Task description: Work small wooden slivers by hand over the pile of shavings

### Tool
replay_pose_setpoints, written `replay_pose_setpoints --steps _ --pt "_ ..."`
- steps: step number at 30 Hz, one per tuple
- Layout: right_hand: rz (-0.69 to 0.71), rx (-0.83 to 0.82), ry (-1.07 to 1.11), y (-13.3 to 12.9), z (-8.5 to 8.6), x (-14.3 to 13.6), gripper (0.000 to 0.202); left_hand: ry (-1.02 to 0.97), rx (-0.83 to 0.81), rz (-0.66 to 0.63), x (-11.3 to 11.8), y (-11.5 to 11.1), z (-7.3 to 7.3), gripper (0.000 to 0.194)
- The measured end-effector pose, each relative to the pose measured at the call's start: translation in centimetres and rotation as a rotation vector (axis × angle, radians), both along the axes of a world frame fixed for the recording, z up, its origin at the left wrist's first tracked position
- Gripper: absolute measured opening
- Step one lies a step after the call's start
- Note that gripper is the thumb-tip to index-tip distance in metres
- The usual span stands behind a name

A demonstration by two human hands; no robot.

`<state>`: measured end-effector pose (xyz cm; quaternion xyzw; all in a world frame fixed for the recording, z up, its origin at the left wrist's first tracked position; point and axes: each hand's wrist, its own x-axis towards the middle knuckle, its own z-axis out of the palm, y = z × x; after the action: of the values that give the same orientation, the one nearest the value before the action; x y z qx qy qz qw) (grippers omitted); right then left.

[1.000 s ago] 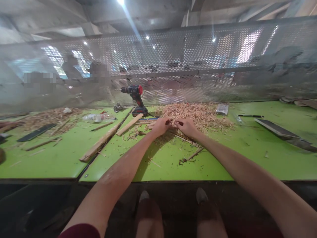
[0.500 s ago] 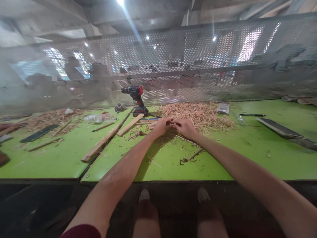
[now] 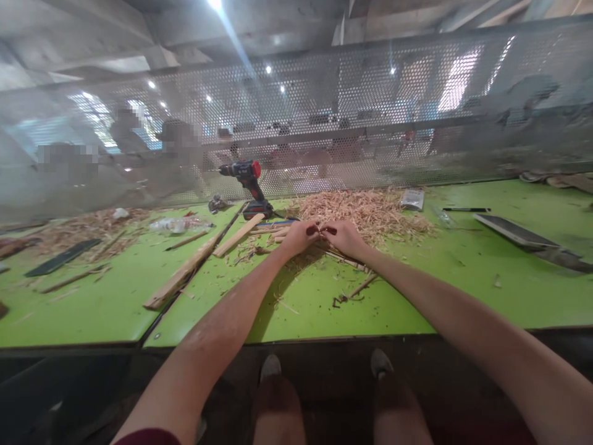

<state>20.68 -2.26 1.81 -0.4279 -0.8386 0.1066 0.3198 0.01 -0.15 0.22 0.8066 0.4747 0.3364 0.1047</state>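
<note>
My left hand and my right hand meet over the green table, their fingertips pinched close together. Whatever lies between the fingers is too small and too covered to name. Behind them spreads a heap of pale wood shavings. Under and beside my right hand lie thin wooden sticks, and a short stick rests nearer to me. To the left of my left hand are small wood scraps and a flat wooden slat.
A cordless drill stands upright behind the slat. A long wooden strip lies along the table seam. At left are a plastic bottle and a dark flat bar; at right, a dark flat slab and a black pen. Perforated metal screening rises behind.
The whole view has shifted slightly, so things appear a little further left. My hands stay together in the same pinch. At the far left edge, another person's hand has moved slightly.
</note>
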Motion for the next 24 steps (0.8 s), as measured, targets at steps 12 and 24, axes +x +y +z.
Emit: replay_pose_setpoints --steps 12,24 --pt "0.046 0.045 0.027 0.18 -0.36 -0.17 0.026 -0.007 0.030 0.021 0.31 -0.17 0.41 0.025" --pt "0.028 0.029 0.038 0.61 -0.56 -0.05 0.024 -0.002 0.051 -0.012 0.42 -0.30 0.08 0.017"
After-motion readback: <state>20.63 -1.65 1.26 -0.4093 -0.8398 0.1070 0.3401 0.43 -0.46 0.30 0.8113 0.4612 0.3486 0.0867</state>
